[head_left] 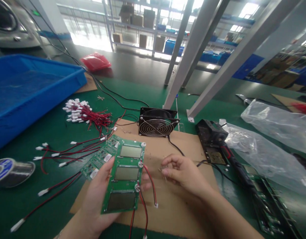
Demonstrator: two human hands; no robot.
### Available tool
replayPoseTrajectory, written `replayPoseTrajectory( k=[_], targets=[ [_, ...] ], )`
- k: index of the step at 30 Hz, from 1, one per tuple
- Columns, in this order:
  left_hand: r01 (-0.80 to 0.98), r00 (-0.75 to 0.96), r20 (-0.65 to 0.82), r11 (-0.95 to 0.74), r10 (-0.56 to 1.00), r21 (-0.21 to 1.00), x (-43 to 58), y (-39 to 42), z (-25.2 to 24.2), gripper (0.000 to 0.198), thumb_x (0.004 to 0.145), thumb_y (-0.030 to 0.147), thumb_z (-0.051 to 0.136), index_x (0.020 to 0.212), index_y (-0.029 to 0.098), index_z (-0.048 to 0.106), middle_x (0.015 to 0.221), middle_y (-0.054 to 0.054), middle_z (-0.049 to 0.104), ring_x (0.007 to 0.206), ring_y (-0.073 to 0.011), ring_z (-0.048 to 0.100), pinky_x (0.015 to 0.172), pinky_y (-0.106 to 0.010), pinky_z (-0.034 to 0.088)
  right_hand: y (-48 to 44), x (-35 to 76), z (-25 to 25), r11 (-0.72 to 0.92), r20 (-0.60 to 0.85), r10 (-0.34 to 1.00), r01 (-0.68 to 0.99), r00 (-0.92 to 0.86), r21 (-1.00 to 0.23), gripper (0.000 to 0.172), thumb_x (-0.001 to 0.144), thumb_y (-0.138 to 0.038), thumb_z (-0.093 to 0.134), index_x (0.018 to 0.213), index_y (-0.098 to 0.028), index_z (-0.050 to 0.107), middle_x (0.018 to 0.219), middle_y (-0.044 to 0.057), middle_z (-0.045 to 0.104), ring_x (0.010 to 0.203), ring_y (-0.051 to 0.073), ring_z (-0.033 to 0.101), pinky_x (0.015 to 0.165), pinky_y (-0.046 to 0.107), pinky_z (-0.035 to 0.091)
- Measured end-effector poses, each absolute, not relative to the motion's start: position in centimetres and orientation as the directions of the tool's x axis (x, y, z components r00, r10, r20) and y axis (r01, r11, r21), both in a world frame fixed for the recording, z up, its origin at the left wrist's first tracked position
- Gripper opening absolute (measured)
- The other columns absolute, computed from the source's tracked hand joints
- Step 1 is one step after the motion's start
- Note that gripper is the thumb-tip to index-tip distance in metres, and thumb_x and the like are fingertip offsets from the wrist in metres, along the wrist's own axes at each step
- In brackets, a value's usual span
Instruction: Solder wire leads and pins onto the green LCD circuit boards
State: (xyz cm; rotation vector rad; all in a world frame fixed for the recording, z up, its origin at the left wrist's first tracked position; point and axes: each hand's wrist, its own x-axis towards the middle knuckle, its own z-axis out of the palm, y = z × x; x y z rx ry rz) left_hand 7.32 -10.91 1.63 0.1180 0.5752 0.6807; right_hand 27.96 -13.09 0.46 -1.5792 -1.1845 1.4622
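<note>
Green circuit board [124, 176], wired leads [149, 186] already hanging off its right edge, is clamped in the left hand [98, 202] fingers over the cardboard [172, 205], right hand [185, 172] fingers pinching a small part [164, 171] beside it, spare leads [85, 116] unused on the desk [23, 205]

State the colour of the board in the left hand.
Green board, with grey display panels; head view shows it.

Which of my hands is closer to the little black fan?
Right. Your right hand is just in front of the fan; your left hand is farther off, lower left, holding the circuit board.
</note>
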Motion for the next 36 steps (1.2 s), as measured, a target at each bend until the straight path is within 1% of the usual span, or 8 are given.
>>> replayPoseTrajectory(
  k=[4, 11, 15, 18, 22, 26, 29, 36],
  targets=[
    [-0.462, 0.565, -0.592, 0.815, 0.575, 0.351, 7.7, -11.3, 1.2, 0.031, 0.084, 0.03, 0.042, 0.097, 0.01, 0.062, 0.089, -0.013, 0.068, 0.084, -0.0252, 0.063, 0.082, -0.043, 0.045, -13.0, 29.1, 1.3, -0.304, -0.338, 0.939, 0.314, -0.061, -0.9, 0.026, 0.066, -0.012, 0.059, 0.09, -0.02, 0.065, 0.085, 0.002, 0.061, 0.071, 0.012, 0.052, 0.067, 0.027, 0.04],
    [-0.148, 0.442, -0.704, 0.819, 0.557, 0.555, 8.0, -11.6, 0.9, 0.028, 0.077, 0.035, 0.054, 0.088, 0.011, 0.064, 0.071, -0.007, 0.067, 0.059, -0.0194, 0.061, 0.056, -0.03, 0.048, -13.3, 29.9, 1.1, -0.312, -0.333, 0.942, 0.26, -0.037, -0.914, 0.029, 0.072, -0.017, 0.054, 0.101, -0.017, 0.052, 0.075, 0.0, 0.053, 0.062, 0.009, 0.049, 0.056, 0.023, 0.04],
    [0.211, 0.361, -0.422, 0.368, 0.832, 0.906, 7.8, -10.8, 1.2, 0.014, 0.068, 0.028, 0.065, 0.071, 0.014, 0.067, 0.067, -0.004, 0.063, 0.068, -0.0214, 0.057, 0.065, -0.027, 0.044, -13.3, 29.9, 1.3, -0.329, -0.337, 0.94, 0.132, -0.043, -0.935, 0.016, 0.072, -0.023, 0.056, 0.085, -0.015, 0.052, 0.07, -0.002, 0.05, 0.058, 0.007, 0.047, 0.054, 0.021, 0.04],
    [0.379, 0.224, -0.116, 0.023, 0.968, 0.925, 8.0, -10.4, 1.7, 0.02, 0.059, 0.022, 0.071, 0.078, 0.017, 0.068, 0.088, -0.007, 0.062, 0.094, -0.0277, 0.05, 0.091, -0.031, 0.031, -13.3, 30.0, 1.4, -0.322, -0.322, 0.944, 0.017, -0.073, -0.947, 0.017, 0.073, -0.024, 0.058, 0.086, -0.016, 0.052, 0.068, -0.004, 0.048, 0.054, 0.005, 0.047, 0.052, 0.019, 0.038],
    [0.298, 0.192, 0.043, -0.1, 0.981, 0.949, 9.0, -10.7, 2.4, 0.035, 0.059, 0.018, 0.071, 0.093, 0.015, 0.066, 0.105, -0.011, 0.057, 0.112, -0.0314, 0.037, 0.103, -0.035, 0.012, -13.5, 29.7, 1.3, -0.308, -0.292, 0.948, -0.131, -0.13, -0.942, 0.018, 0.072, -0.026, 0.06, 0.085, -0.016, 0.053, 0.068, -0.004, 0.049, 0.053, 0.004, 0.048, 0.05, 0.019, 0.039],
    [0.143, 0.436, -0.129, 0.073, 0.891, 0.987, 11.3, -10.6, 2.9, 0.042, 0.064, 0.016, 0.066, 0.105, 0.018, 0.06, 0.112, -0.01, 0.057, 0.107, -0.0287, 0.046, 0.097, -0.039, 0.026, -13.9, 29.1, 1.4, -0.305, -0.258, 0.945, -0.252, -0.202, -0.918, 0.02, 0.07, -0.029, 0.064, 0.081, -0.015, 0.054, 0.063, -0.003, 0.052, 0.051, 0.006, 0.051, 0.048, 0.02, 0.041],
    [-0.013, 0.611, -0.267, 0.346, 0.745, 0.938, 13.0, -9.9, 3.1, 0.035, 0.065, 0.013, 0.064, 0.1, 0.012, 0.058, 0.09, -0.01, 0.065, 0.079, -0.0232, 0.061, 0.076, -0.037, 0.044, -14.0, 28.7, 1.4, -0.277, -0.224, 0.956, -0.327, -0.192, -0.904, 0.026, 0.066, -0.028, 0.068, 0.084, -0.016, 0.055, 0.065, -0.003, 0.056, 0.051, 0.006, 0.052, 0.049, 0.021, 0.043],
    [-0.143, 0.628, -0.318, 0.506, 0.711, 0.85, 13.7, -9.2, 2.4, 0.013, 0.064, 0.014, 0.067, 0.07, 0.012, 0.055, 0.062, -0.002, 0.064, 0.061, -0.0122, 0.06, 0.062, -0.024, 0.045, -13.8, 28.2, 0.8, -0.197, -0.201, 0.979, -0.433, -0.037, -0.88, 0.024, 0.06, -0.021, 0.073, 0.076, -0.015, 0.057, 0.059, -0.004, 0.059, 0.052, 0.005, 0.055, 0.053, 0.017, 0.044]
  ],
)
